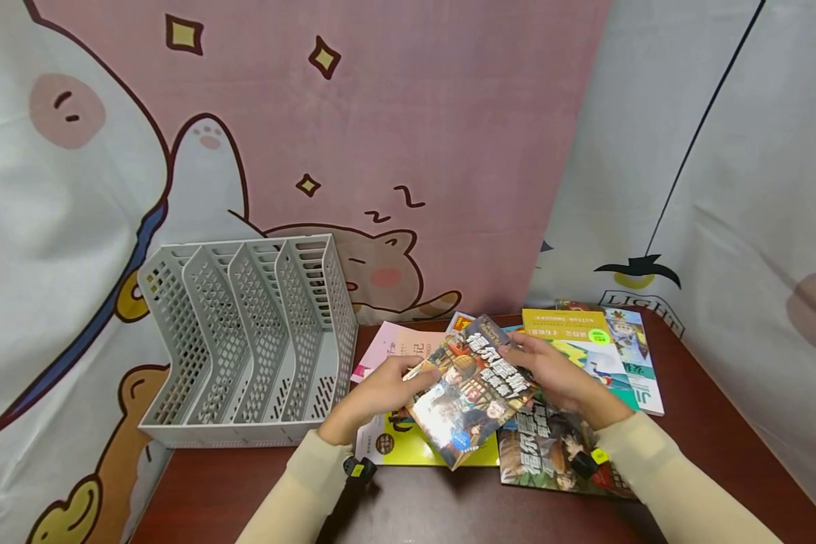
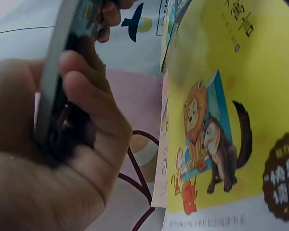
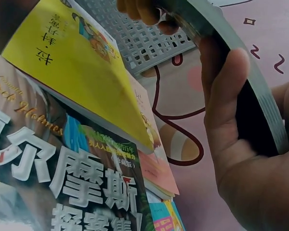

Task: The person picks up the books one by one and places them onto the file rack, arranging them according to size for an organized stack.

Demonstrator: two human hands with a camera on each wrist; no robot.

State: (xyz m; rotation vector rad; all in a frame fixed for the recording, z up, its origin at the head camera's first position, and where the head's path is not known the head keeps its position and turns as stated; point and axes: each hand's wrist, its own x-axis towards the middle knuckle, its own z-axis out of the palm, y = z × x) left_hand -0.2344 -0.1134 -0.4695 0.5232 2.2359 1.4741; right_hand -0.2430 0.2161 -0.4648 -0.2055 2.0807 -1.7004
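Observation:
Both hands hold one paperback book (image 1: 472,389) with a dark illustrated cover and large white Chinese title, tilted above other books. The left hand (image 1: 384,389) grips its left edge, thumb on the cover. At the upper right edge, the right hand (image 1: 557,370) grips the same book, its thumb also over the cover side. The wrist views show the held book's page edge (image 3: 267,108) between thumb and fingers. Beneath it lie a yellow book (image 2: 212,53) with a lion and wolf picture and another dark book (image 3: 62,159) with a similar white title.
A grey slotted magazine rack (image 1: 245,434) with several upright dividers stands to the left. A pink book (image 1: 394,344) lies behind the held one. More books, one with a yellow cover (image 1: 557,323), overlap at the right. The brown table (image 1: 408,514) meets hanging printed cloth (image 1: 435,151).

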